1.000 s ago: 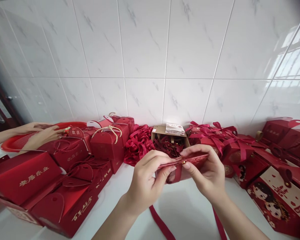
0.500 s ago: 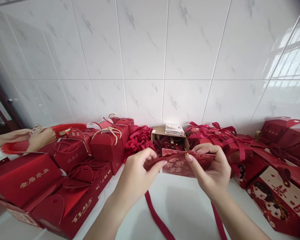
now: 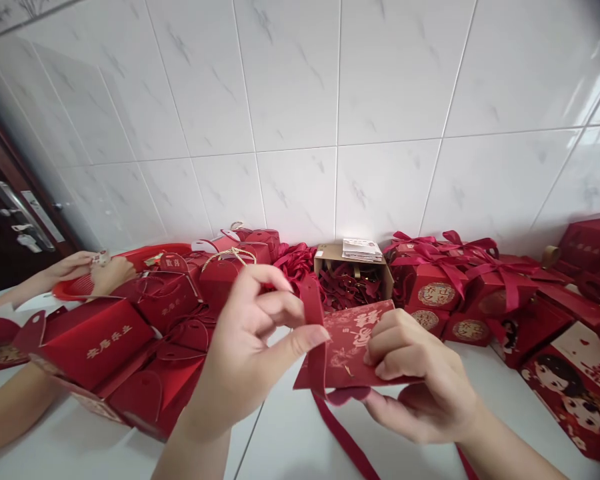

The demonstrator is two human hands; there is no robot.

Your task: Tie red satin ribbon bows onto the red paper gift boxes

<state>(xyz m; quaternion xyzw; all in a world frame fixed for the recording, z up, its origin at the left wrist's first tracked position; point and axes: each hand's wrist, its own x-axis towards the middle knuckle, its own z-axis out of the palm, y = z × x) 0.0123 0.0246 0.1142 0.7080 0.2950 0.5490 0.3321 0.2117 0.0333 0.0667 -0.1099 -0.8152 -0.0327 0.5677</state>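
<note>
My left hand is closed, thumb and fingers pinching a dark red strap with a small hole near its upper end. The strap stands upright against the left side of a red gift box printed with pale gold characters. My right hand grips that box from the right, fingers over the printed face and thumb underneath. A small gold-coloured piece shows near the box's lower edge. Below, a dark red ribbon trails down over the white table.
Behind stands an open cardboard box of dark red straps, with white cards on its flap. Red gift boxes crowd the left; ribbon-tied boxes stand right. Another person's hands work by a red basket.
The box has tilted, showing more of its printed face. My left hand has risen with the strap upright; my right hand has shifted its grip. The view has swung slightly left.
</note>
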